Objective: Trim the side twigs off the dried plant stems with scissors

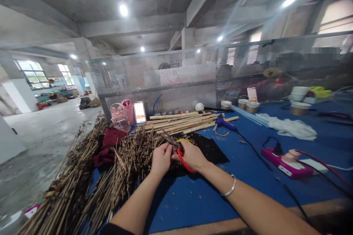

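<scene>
My right hand point(191, 154) is closed round the red handles of a pair of scissors point(185, 162), whose blades point up and to the left. Close against it, my left hand point(162, 158) has its fingers pinched together near the blades; what they hold is too small to name. Just left of both hands lies a heap of dried plant stalks point(129, 154) with brown, knobbly tops. A black cloth point(212, 148) is spread beyond my right hand on the blue table point(198, 202).
Pale wooden sticks point(190, 122) lie behind the hands, beside a blue glue gun point(224, 123). A purple power strip point(286, 163) with cords sits at right. Dark red cloth point(111, 139) and a pink bag point(122, 114) stand left. A perforated metal screen point(165, 77) borders the back.
</scene>
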